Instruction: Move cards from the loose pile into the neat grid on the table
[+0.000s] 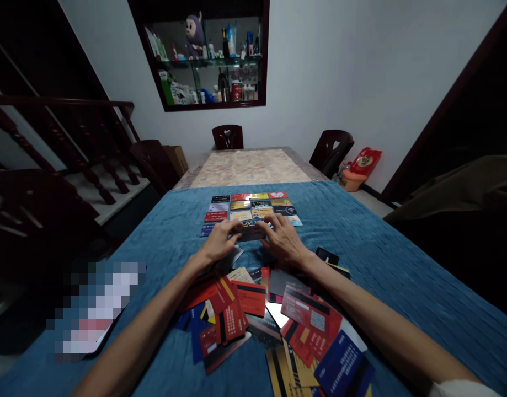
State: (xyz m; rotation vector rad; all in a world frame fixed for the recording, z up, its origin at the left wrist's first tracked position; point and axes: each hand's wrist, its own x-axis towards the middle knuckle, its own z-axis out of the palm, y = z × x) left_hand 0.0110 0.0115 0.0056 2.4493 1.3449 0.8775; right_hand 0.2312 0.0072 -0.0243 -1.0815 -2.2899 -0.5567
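Between my left hand (220, 238) and my right hand (284, 238) a dark plastic card (252, 234) is held by its two short ends, tilted above the blue cloth. Fingers of both hands are pinched on it. Just beyond lie cards in neat rows, among them a red card (215, 216), a black card (220, 199) and a blue card (207, 230). My hands hide part of the nearest row. Closer to me, under and between my forearms, is a loose heap of cards, with a red card (250, 298) and a blue card (343, 364) on top.
A blue cloth (162, 231) covers the near part of the table; the patterned tabletop (245, 165) shows beyond. A blurred-out phone-like object (108, 314) lies at left. Chairs stand around, including a far chair (227, 138). A wall cabinet (207, 55) holds bottles and a plush toy.
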